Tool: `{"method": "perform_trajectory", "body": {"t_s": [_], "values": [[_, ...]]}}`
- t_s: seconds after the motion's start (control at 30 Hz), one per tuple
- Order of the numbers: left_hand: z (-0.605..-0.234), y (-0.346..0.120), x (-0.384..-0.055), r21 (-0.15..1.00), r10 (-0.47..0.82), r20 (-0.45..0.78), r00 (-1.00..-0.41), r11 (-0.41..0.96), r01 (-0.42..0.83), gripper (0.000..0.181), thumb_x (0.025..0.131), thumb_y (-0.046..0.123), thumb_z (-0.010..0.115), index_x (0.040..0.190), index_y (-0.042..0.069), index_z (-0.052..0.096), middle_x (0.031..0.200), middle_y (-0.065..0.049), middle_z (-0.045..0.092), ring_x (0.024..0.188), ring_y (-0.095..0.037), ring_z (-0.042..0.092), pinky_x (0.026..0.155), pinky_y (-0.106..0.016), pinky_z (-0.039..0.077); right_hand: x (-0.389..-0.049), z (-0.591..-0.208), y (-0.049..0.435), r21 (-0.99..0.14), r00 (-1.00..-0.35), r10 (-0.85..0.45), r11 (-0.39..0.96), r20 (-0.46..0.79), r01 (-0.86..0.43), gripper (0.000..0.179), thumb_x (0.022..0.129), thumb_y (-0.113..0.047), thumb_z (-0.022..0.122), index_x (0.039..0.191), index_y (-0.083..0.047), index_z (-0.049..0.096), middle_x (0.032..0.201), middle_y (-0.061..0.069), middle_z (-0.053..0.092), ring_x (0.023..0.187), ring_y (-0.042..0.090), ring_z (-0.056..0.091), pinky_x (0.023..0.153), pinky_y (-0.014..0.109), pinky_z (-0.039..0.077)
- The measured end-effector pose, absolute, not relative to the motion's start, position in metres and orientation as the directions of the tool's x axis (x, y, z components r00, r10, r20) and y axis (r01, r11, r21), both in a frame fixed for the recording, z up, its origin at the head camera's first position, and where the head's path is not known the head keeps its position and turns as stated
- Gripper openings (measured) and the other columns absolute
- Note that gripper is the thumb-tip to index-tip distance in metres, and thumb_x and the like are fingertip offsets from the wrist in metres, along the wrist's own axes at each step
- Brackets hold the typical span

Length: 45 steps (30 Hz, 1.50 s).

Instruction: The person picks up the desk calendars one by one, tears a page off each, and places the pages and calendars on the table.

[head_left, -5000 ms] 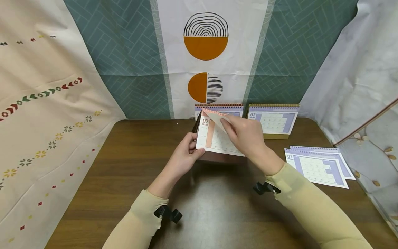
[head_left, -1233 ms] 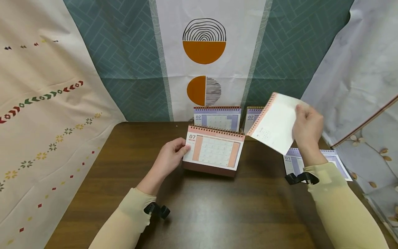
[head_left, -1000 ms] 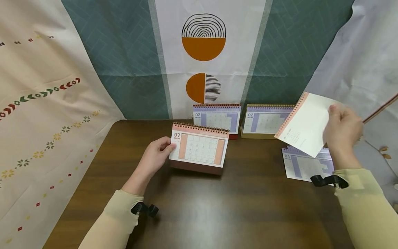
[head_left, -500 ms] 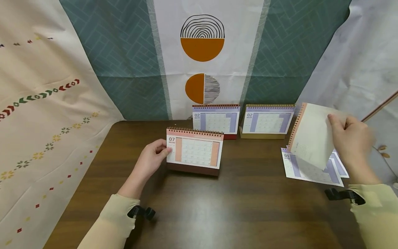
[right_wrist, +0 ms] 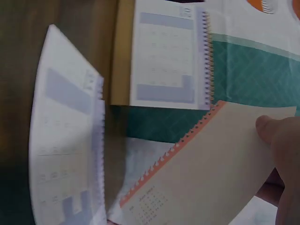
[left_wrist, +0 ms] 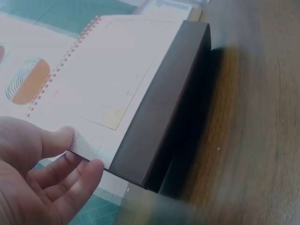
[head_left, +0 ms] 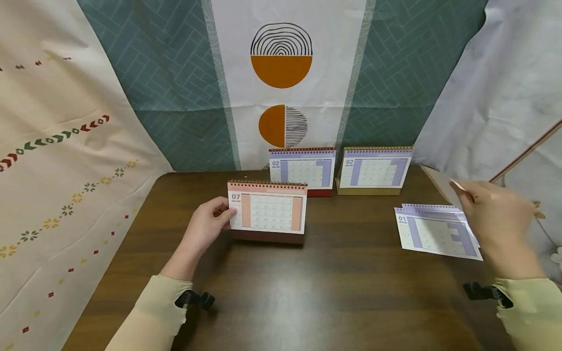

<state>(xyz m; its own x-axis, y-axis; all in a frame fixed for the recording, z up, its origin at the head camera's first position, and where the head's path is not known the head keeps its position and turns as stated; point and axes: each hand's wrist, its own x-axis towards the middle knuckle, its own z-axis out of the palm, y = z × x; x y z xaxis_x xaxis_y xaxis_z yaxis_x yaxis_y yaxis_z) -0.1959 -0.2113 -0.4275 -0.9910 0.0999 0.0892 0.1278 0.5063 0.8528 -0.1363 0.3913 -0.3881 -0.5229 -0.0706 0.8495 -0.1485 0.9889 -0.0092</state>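
My left hand (head_left: 204, 225) pinches the left edge of a pink spiral desk calendar (head_left: 268, 212) showing page 07, thumb on the front and fingers behind. It stands upright on a dark red-brown base. In the left wrist view, the thumb lies over the page corner beside the dark base (left_wrist: 154, 108). At the right, my right hand (head_left: 500, 219) pinches a loose calendar page (right_wrist: 201, 159) with a pink torn-hole edge. The head view shows this page nearly edge-on. Below and left of that hand lie loose purple calendar pages (head_left: 439, 234), the top one marked 01.
Along the back of the wooden table (head_left: 333, 292) stand two purple desk calendars at 02, one with a red base (head_left: 303, 170) and one with a tan base (head_left: 375, 168). A patterned cloth (head_left: 171, 73) hangs behind. Pale cloth (head_left: 518, 87) borders the right side.
The pink-edged page came away from the calendar and moved right in my right hand; it has since turned from face-on to edge-on. My left hand and the pink calendar shifted left.
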Motion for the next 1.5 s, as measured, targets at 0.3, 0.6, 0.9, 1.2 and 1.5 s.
{"method": "perform_trajectory", "body": {"t_s": [0.3, 0.6, 0.9, 1.2, 1.5], "values": [[-0.429, -0.220, -0.195, 0.846, 0.077, 0.095, -0.993, 0.520, 0.121, 0.016, 0.107, 0.012, 0.076, 0.121, 0.004, 0.074, 0.106, -0.015, 0.075, 0.091, -0.032, 0.068, 0.082, -0.054, 0.064, -0.131, -0.423, 0.377, 0.109, -0.581, -0.262, 0.952, 0.770, -0.284, 0.024, 0.080, -0.003, 0.085, 0.103, -0.007, 0.082, 0.082, 0.017, 0.076, 0.054, 0.047, 0.064, 0.037, 0.051, 0.030], [-0.424, -0.226, -0.195, 0.841, 0.049, 0.098, -0.994, 0.529, 0.109, 0.016, 0.107, 0.012, 0.076, 0.121, 0.004, 0.075, 0.107, -0.015, 0.075, 0.090, -0.031, 0.068, 0.080, -0.046, 0.063, -0.127, -0.455, 0.374, 0.091, -0.691, -0.282, 0.950, 0.666, -0.300, 0.011, 0.082, -0.021, 0.084, 0.084, -0.011, 0.081, 0.049, 0.012, 0.054, 0.037, 0.040, 0.044, 0.033, 0.053, 0.027], [-0.424, -0.235, -0.196, 0.827, 0.014, 0.102, -0.995, 0.555, 0.092, 0.015, 0.108, 0.013, 0.074, 0.120, 0.003, 0.073, 0.106, -0.017, 0.074, 0.092, -0.031, 0.068, 0.082, -0.047, 0.064, -0.121, -0.463, 0.366, 0.018, -0.857, -0.237, 0.966, 0.457, -0.257, 0.014, 0.083, -0.019, 0.092, 0.077, -0.017, 0.080, 0.053, 0.001, 0.056, 0.042, 0.026, 0.045, 0.037, 0.054, 0.036], [-0.428, -0.245, -0.197, 0.815, -0.005, 0.113, -0.994, 0.572, 0.090, 0.013, 0.109, 0.011, 0.072, 0.118, 0.001, 0.070, 0.103, -0.018, 0.072, 0.097, -0.033, 0.070, 0.085, -0.050, 0.064, -0.119, -0.454, 0.356, -0.034, -0.984, -0.144, 0.988, 0.102, -0.148, 0.050, 0.099, -0.073, 0.069, 0.079, -0.027, 0.064, 0.073, -0.005, 0.060, 0.053, 0.019, 0.047, 0.044, 0.042, 0.037], [-0.430, -0.251, -0.200, 0.786, 0.010, 0.125, -0.992, 0.609, 0.106, 0.014, 0.109, 0.010, 0.072, 0.121, 0.002, 0.069, 0.105, -0.017, 0.074, 0.098, -0.033, 0.070, 0.078, -0.030, 0.060, -0.138, -0.454, 0.298, -0.183, -0.937, -0.104, 0.968, 0.334, -0.173, 0.050, 0.103, -0.050, 0.076, 0.123, -0.005, 0.081, 0.113, 0.022, 0.080, 0.099, 0.048, 0.074, 0.069, 0.065, 0.057]]}}
